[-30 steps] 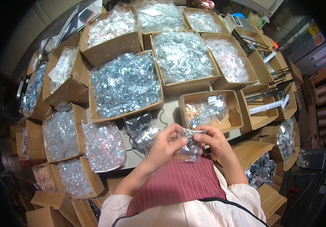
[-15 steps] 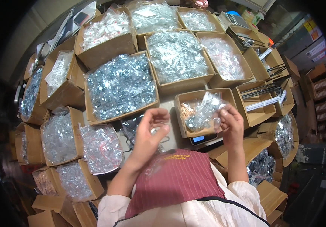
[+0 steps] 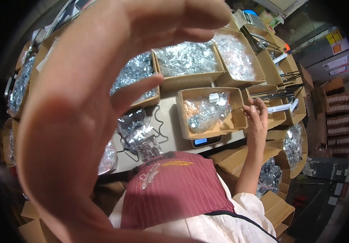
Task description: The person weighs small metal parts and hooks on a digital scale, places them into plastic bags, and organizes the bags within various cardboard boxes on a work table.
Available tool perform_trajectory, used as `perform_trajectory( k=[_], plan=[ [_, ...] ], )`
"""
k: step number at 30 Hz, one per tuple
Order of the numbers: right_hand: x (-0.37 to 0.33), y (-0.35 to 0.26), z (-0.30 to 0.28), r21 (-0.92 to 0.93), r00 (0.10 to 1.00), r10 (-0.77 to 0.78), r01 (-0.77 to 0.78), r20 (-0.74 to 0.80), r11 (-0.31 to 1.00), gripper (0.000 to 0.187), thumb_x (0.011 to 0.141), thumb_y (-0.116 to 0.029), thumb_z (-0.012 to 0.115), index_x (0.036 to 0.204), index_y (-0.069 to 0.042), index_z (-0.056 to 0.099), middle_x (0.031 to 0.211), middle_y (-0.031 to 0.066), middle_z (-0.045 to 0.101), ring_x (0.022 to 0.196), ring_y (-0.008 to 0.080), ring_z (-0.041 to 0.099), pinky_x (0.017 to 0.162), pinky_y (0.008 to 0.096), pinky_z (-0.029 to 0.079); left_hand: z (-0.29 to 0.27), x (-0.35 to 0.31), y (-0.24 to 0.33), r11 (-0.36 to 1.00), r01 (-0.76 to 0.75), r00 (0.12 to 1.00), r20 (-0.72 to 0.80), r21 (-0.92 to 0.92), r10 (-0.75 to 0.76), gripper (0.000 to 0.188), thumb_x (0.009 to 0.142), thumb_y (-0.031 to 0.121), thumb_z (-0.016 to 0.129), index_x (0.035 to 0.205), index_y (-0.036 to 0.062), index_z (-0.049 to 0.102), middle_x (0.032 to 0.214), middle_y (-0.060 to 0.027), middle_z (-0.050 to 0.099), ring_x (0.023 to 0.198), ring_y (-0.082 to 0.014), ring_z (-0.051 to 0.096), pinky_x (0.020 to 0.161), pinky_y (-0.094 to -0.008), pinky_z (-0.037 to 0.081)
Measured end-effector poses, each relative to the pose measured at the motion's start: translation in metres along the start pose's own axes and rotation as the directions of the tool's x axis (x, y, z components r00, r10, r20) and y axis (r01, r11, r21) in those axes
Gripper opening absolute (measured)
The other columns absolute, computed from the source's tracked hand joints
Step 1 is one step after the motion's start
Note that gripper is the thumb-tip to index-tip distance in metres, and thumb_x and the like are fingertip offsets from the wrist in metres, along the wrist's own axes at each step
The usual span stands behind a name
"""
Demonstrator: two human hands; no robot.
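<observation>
My left hand (image 3: 71,109) looms large, close to the camera. Its fingers and thumb are curved apart with nothing between them, and it hides much of the left side. At the right rim of a small cardboard box (image 3: 213,134), my right hand (image 3: 257,117) has bent, parted fingers and shows nothing in its grasp. Whether the fingertips touch the rim is hard to tell. Inside that box lie clear plastic bags of small parts (image 3: 206,111), some coppery, some silvery, with a white piece on top. A scale with a lit blue display (image 3: 206,141) sits under the box.
Larger boxes of bagged metal parts (image 3: 188,60) stand behind, with reddish-white packets (image 3: 235,56) beside them. To the right, compartments hold black rods (image 3: 275,95) and a white strip (image 3: 279,108). Dark bagged parts (image 3: 140,131) and a curly cable (image 3: 160,125) lie on the table.
My left hand has risen from near the table toward the camera. My right hand has let go of the clear bag, now lying in the small box, and moved to the box's right side.
</observation>
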State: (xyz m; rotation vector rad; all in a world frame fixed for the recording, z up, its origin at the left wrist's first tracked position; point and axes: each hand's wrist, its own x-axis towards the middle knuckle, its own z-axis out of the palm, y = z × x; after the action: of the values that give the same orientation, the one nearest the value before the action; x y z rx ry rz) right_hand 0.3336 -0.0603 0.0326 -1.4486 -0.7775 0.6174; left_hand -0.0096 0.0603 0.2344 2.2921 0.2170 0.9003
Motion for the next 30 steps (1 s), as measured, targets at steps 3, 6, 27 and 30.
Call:
perform_trajectory(
  k=[3,6,27,30],
  plan=[
    [0.001,0.006,0.001,-0.014,0.999,0.023,-0.023,0.042,1.0,0.049,0.098,-0.019,0.059,0.14,0.0,0.042,0.132,0.0142,0.054,0.109,0.0182,0.06,0.097,0.0311,0.045,-0.002,0.006,-0.003,0.997,-0.054,0.998,0.042,0.058,0.052,0.141,0.038,0.063,0.093,0.149,0.0009,0.03,0.147,-0.0204,0.042,0.138,-0.0346,0.042,0.108,-0.054,0.043],
    [0.02,0.025,-0.011,-0.119,0.991,0.037,-0.021,0.131,0.993,0.054,0.094,-0.017,0.064,0.139,0.002,0.042,0.133,0.0155,0.053,0.111,0.0187,0.058,0.097,0.0315,0.045,-0.013,0.003,-0.007,0.994,-0.045,0.997,0.068,0.095,0.039,0.138,0.04,0.061,0.093,0.147,0.0003,0.031,0.146,-0.0206,0.043,0.136,-0.0345,0.043,0.107,-0.0536,0.043],
    [0.077,0.029,0.019,-0.047,0.815,0.445,-0.462,0.372,0.886,0.017,0.095,-0.012,0.06,0.107,-0.001,0.063,0.087,-0.0007,0.063,0.07,0.0055,0.049,0.069,0.0185,0.042,-0.004,0.022,-0.004,0.963,-0.156,0.981,0.145,0.218,0.126,0.116,0.05,0.048,0.093,0.139,-0.0032,0.04,0.136,-0.0218,0.051,0.128,-0.0344,0.05,0.106,-0.0509,0.044],
    [0.074,0.02,0.011,0.111,0.775,0.389,-0.502,0.497,0.858,0.025,0.097,-0.014,0.057,0.114,0.004,0.058,0.1,0.0089,0.065,0.087,0.0171,0.064,0.086,0.0324,0.055,-0.022,0.01,-0.007,0.97,-0.09,0.989,0.139,0.225,0.059,0.112,0.052,0.047,0.093,0.138,-0.0037,0.042,0.135,-0.022,0.052,0.127,-0.0344,0.052,0.106,-0.0505,0.044]
  ],
)
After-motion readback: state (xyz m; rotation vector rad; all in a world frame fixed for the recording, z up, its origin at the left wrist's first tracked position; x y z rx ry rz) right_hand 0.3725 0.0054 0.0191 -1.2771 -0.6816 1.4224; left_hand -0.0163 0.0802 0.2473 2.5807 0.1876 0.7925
